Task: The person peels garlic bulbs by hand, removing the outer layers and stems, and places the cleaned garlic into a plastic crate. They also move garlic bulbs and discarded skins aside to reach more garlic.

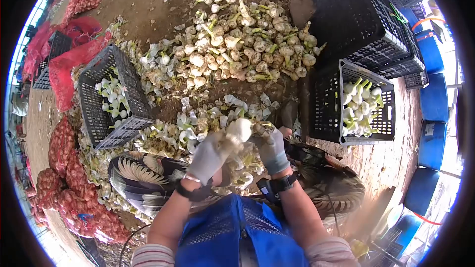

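My left hand (209, 157), in a pale work glove, is closed around a large white garlic bulb (239, 129) in front of my knees. Close beside it, my gloved right hand (271, 149) has its fingers curled together near the bulb's right side. Something brownish shows at those fingertips, too blurred to make out. Beneath both hands lie loose garlic skins (185, 133). Beyond them spreads a big heap of untrimmed garlic bulbs (232, 44), several with green stems.
A black crate (136, 91) with cleaned garlic stands at left, another crate (326, 104) with garlic at right. Stacked black crates (346, 24) rise behind the right one. Red mesh sacks (86, 212) line the left side; blue containers (429, 143) line the far right.
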The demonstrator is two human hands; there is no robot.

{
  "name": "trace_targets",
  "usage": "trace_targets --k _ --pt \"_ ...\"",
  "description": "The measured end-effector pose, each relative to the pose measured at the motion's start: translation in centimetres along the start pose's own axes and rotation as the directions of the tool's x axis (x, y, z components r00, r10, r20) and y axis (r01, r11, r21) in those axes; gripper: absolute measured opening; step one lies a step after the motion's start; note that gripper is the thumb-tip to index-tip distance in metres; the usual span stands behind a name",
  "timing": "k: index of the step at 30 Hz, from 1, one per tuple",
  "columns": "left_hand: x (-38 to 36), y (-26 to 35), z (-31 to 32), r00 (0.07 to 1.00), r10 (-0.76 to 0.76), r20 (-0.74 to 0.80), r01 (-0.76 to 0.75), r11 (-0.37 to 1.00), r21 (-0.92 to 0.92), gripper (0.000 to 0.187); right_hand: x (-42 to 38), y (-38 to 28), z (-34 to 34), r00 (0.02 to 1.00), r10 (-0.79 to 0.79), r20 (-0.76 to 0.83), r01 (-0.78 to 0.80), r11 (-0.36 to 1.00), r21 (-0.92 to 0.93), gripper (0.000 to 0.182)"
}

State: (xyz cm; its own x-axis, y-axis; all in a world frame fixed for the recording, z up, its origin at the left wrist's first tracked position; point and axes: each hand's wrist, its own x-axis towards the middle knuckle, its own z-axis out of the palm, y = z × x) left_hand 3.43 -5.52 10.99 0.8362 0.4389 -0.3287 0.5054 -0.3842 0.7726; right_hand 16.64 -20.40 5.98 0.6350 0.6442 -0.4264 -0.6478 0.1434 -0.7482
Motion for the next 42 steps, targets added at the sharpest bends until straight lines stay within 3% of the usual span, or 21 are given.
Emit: trace_targets --k 4,6,7,8,10,11,12,14,18,20,21,23,24,27,30,32,34,37,39,40,42 --pt "1.0 0.6 0.7 0.982 -0.109 0.153 0.167 0.882 -0.441 0.022 0.7 0.5 -1.1 0.999 0.032 -0.028 -0.023 0.959 0.283 0.030" --pt "0.6 0.7 -0.2 0.992 -0.026 0.127 0.129 0.305 -0.944 0.031 0.8 -0.2 -2.1 0.989 0.143 -0.034 -0.108 0.864 0.493 0.032" --pt "0.2 0.1 -0.9 0.988 -0.052 0.146 0.152 0.130 -0.980 0.027 0.9 -0.5 -2.1 0.984 0.176 -0.028 -0.135 0.835 0.533 0.033" --pt "0.1 -1.1 -0.8 0.987 -0.054 0.149 0.155 0.132 -0.979 0.027 0.9 -0.6 -2.2 0.978 0.210 -0.019 -0.161 0.803 0.573 0.035" --pt "0.6 -0.5 -1.0 0.994 -0.081 0.078 0.109 0.858 -0.501 0.029 0.9 0.2 -1.2 0.985 0.164 -0.052 -0.120 0.872 0.475 0.035" --pt "-0.5 0.4 -0.5 1.000 -0.024 0.006 0.024 0.861 -0.508 0.036 0.9 0.7 -0.6 0.991 0.112 -0.077 -0.076 0.928 0.365 0.037" --pt "-0.5 0.4 -0.4 0.997 0.049 -0.056 -0.054 0.995 -0.088 0.041 0.9 1.0 -0.2 0.983 0.107 -0.150 -0.084 0.985 0.148 0.040" --pt "0.1 1.0 0.7 0.995 -0.035 -0.094 0.024 0.994 -0.109 0.037 0.5 1.3 0.1 0.993 -0.104 -0.063 0.087 0.971 -0.224 0.038" --pt "2.2 -1.8 2.5 0.947 -0.003 -0.322 -0.024 0.996 -0.082 0.024 0.8 1.9 -1.5 0.959 -0.283 -0.002 0.237 0.809 -0.537 0.029" --pt "2.6 -4.1 2.7 0.976 0.019 -0.215 -0.005 0.998 0.066 0.027 1.4 2.3 -2.9 0.983 -0.019 -0.183 0.018 1.000 -0.003 0.026" --pt "2.1 -3.7 2.9 0.971 0.075 -0.229 -0.073 0.997 0.015 0.036 1.0 1.0 -2.2 0.968 0.048 -0.247 -0.033 0.997 0.064 0.022" --pt "1.4 -2.3 3.5 0.986 0.038 -0.162 -0.081 0.961 -0.264 0.067 1.2 1.1 -0.9 0.942 0.084 -0.326 -0.065 0.996 0.067 0.020" --pt "1.8 -1.9 4.0 0.956 0.171 -0.237 -0.177 0.984 -0.002 0.062 1.3 1.1 0.0 0.911 0.108 -0.398 -0.088 0.994 0.067 0.018" --pt "2.6 1.9 4.7 0.981 -0.133 -0.140 0.087 0.953 -0.291 0.045 1.4 2.5 1.5 0.911 -0.018 -0.412 0.010 1.000 -0.022 0.016" --pt "3.2 -0.6 5.6 0.973 -0.194 -0.127 0.128 0.906 -0.403 0.041 0.8 1.1 1.4 0.913 0.011 -0.409 -0.022 0.999 -0.023 0.014" --pt "2.9 -2.6 5.4 0.974 -0.223 0.046 0.181 0.633 -0.752 0.042 0.8 -0.1 0.8 0.908 0.051 -0.415 -0.050 0.999 0.012 0.014" --pt "2.5 -4.6 4.7 0.965 -0.260 0.023 0.214 0.739 -0.639 0.039 1.1 -1.3 -0.8 0.935 0.016 -0.354 0.006 0.998 0.061 0.017" --pt "2.5 -5.3 2.9 0.915 -0.403 0.029 0.338 0.723 -0.602 0.027 0.9 -5.6 -4.4 0.983 -0.083 -0.166 0.164 0.806 0.569 0.042" --pt "3.1 -5.4 2.9 0.931 -0.355 -0.082 0.260 0.805 -0.534 0.019 2.5 -8.5 -7.1 0.883 -0.466 0.054 0.214 0.502 0.838 0.054" --pt "3.3 -5.5 3.0 0.939 -0.295 -0.180 0.188 0.874 -0.449 0.017 3.7 -9.4 -7.4 0.852 -0.519 0.065 0.322 0.618 0.718 0.051" --pt "3.7 -7.1 4.3 0.903 -0.425 -0.058 0.310 0.739 -0.598 0.022 6.7 -10.9 -6.1 0.886 -0.376 -0.271 0.462 0.763 0.452 0.044"
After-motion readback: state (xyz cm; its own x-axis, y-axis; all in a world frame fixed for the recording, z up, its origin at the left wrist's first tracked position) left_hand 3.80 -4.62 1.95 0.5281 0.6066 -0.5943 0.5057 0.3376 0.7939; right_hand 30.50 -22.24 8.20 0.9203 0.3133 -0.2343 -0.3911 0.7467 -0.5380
